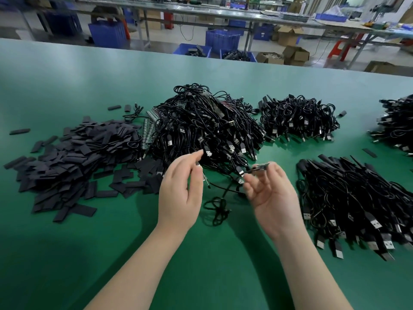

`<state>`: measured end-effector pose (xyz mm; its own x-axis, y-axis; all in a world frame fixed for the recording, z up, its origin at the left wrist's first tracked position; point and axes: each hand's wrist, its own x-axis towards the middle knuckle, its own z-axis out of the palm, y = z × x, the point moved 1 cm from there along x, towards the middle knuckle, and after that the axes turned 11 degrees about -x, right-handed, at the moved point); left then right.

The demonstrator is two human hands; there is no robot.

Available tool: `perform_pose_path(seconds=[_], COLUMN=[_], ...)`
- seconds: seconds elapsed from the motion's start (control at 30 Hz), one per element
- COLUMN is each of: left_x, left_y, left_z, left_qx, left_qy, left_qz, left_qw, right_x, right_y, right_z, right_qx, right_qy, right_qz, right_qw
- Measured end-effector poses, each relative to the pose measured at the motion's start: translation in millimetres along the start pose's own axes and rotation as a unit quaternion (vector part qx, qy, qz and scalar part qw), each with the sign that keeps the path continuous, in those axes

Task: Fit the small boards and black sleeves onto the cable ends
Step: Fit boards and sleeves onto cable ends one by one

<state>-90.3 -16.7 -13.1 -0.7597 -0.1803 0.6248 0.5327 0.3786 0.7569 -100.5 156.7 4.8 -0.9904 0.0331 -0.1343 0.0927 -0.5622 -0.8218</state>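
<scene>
- Small board (260, 168): dark, blurred, held at the tips of the right hand (271, 193), just in front of the big central cable heap (207, 126). A connector end sits right against its left edge; whether the two are already joined I cannot tell.
- Right hand: palm up, thumb and forefinger pinching the board, the other fingers loosely curled and holding nothing.
- Left hand (181, 189): raised beside the right, fingers curled; a thin cable end (204, 179) hangs down by its fingertips and looks pinched there, though blur leaves the grip uncertain.
- A loose cable (218, 206) trails from between the hands and coils on the green table (67, 253).
- Step, as I judge it: mating a board to a cable end; the sleeve is not yet on.
- Next move calls for lining up the end with the board squarely, then picking one sleeve from the pile of black sleeves (73, 157) on the left, well apart from both hands.
- Strips of unused boards (149, 128) lie between the sleeve pile and the cable heap.
- Finished-looking bundle (353, 202) lies on the right; another cable heap (299, 117) beyond.
- Containers: blue crates (221, 42) and open cardboard boxes (295, 55) on the floor past the table; the nearer crates hold dark parts, too small to identify.
</scene>
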Motion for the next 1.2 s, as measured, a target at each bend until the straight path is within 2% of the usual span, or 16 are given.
perform_pose_path(seconds=[0.07, 0.17, 0.27, 0.33, 0.4, 0.43, 0.47, 0.5, 0.57, 0.67, 0.77, 0.83, 0.93, 1.0, 1.1, 1.2], left_x=[0, -7, -8, -4, 0, 3, 5, 8, 11, 14, 14, 13, 9, 7, 6, 4], left_y=[5, 8, 4, 0, -2, -2, -2, -2, -5, -5, 1, 2, 3, 1, -1, -1], left_z=[0, 7, 7, 2, -2, -4, -7, -9, -14, -22, -25, -24, -19, -14, -11, -8], left_qx=[0.034, 0.081, 0.091, 0.056, -0.006, -0.028, -0.04, -0.045, -0.039, -0.027, -0.002, 0.042, 0.117, 0.198, 0.242, 0.27], left_qy=[-0.067, -0.165, -0.124, -0.082, -0.045, -0.026, -0.006, 0.013, 0.043, 0.07, 0.063, 0.028, -0.057, -0.094, -0.139, -0.181], left_qz=[0.047, 0.03, 0.011, -0.027, -0.054, -0.065, -0.077, -0.088, -0.096, -0.073, -0.019, 0.024, 0.119, 0.196, 0.208, 0.123], left_qw=[0.996, 0.983, 0.988, 0.995, 0.998, 0.997, 0.996, 0.995, 0.994, 0.995, 0.998, 0.998, 0.984, 0.956, 0.937, 0.938], right_x=[-1, -4, -1, 1, 4, 5, 5, 5, 3, -1, -7, -9, -11, -10, -8, -5], right_y=[10, 18, 14, 9, 7, 9, 10, 12, 14, 19, 27, 33, 33, 29, 22, 24], right_z=[2, 3, -4, -14, -24, -26, -27, -26, -22, -14, -5, -1, 7, 7, 4, 0], right_qx=[-0.021, -0.044, -0.179, -0.391, -0.619, -0.704, -0.755, -0.774, -0.752, -0.7, -0.676, -0.653, -0.48, -0.366, -0.301, -0.307], right_qy=[-0.027, -0.047, 0.02, 0.085, 0.112, 0.109, 0.107, 0.108, 0.09, -0.02, -0.096, -0.074, -0.041, -0.041, -0.037, -0.028], right_qz=[0.008, 0.017, -0.057, -0.128, -0.153, -0.143, -0.129, -0.117, -0.096, -0.066, -0.072, -0.125, -0.138, -0.118, -0.101, -0.091], right_qw=[0.999, 0.998, 0.982, 0.907, 0.762, 0.687, 0.634, 0.612, 0.645, 0.711, 0.727, 0.743, 0.866, 0.922, 0.948, 0.947])
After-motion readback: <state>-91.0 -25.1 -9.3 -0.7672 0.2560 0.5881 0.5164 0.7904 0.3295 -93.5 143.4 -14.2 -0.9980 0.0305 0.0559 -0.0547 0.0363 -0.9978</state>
